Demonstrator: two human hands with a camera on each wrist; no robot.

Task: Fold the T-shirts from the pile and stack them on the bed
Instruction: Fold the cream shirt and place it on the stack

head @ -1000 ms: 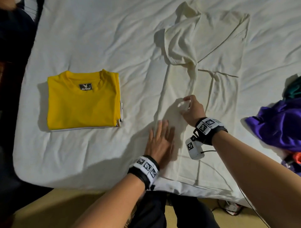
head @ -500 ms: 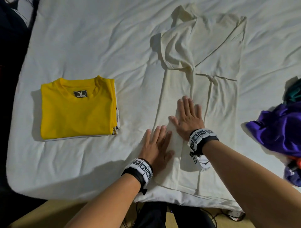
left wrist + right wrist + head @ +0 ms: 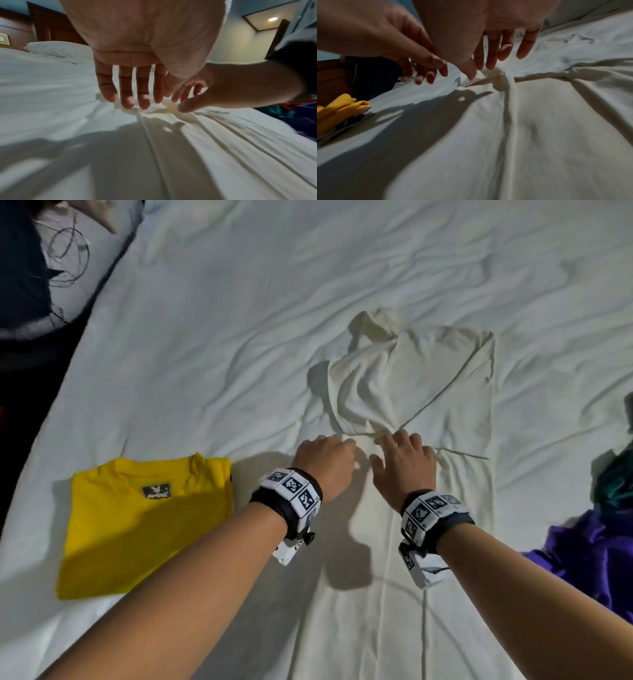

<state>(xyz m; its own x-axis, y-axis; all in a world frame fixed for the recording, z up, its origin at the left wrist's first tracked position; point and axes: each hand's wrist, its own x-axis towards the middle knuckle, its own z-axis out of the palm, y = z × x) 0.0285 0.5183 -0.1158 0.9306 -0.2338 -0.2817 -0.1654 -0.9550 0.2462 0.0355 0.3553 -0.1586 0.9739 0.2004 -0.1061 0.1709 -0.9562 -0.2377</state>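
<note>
Folded yellow shirt (image 3: 147,525) lies flat on the bed (image 3: 239,337) just left of the left forearm, a patterned garment under it showing at the edge in the right wrist view. Purple cloth (image 3: 596,556) and a teal piece (image 3: 613,484) are heaped to the right of the right arm, off the white shirt. Pillow (image 3: 56,50) sits beyond the fingertips at the far end of the bed. Nothing lies between the hands and the shirt.

Both arms reach forward side by side, palms down. Left hand (image 3: 325,463) has fingers straight and spread, tips at the bed sheet beside the shirt's left edge, holding nothing. Right hand (image 3: 402,463) is also open, fingers loosely extended, thumb and first fingertips touching a bunched fold of the fabric; whether it pinches it, cannot tell.

White shirt (image 3: 428,392) is spread lengthwise under and ahead of both hands, sides folded inward into a long strip, upper part crumpled with a sleeve folded across, long creases running toward the person.
</note>
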